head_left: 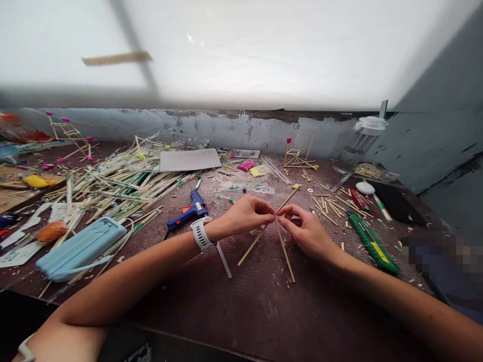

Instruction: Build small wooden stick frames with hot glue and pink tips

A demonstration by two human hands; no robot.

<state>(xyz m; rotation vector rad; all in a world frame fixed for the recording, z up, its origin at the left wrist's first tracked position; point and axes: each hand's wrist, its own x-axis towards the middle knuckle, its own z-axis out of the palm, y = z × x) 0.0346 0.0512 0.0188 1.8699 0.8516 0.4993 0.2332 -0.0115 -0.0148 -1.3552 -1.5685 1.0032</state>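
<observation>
My left hand (249, 213), with a pale watch on its wrist, pinches a long thin wooden stick (251, 252) near its middle. That stick slants up to the right, with a small yellowish lump (295, 186) near its upper end. Close beside it, the fingers of my right hand (305, 231) are closed at the top of a second wooden stick (286, 254), which points down towards me. The two sticks meet, or nearly meet, between my fingertips; the exact contact is hidden. A blue glue gun (192, 208) lies left of my left hand.
A clear glue stick (225, 261) lies under my left wrist. Further left are a light-blue case (83, 246) and a heap of bamboo sticks (113, 176). At right lie a green utility knife (372, 241) and short stick pieces (332, 207). Small stick frames (296, 160) stand behind.
</observation>
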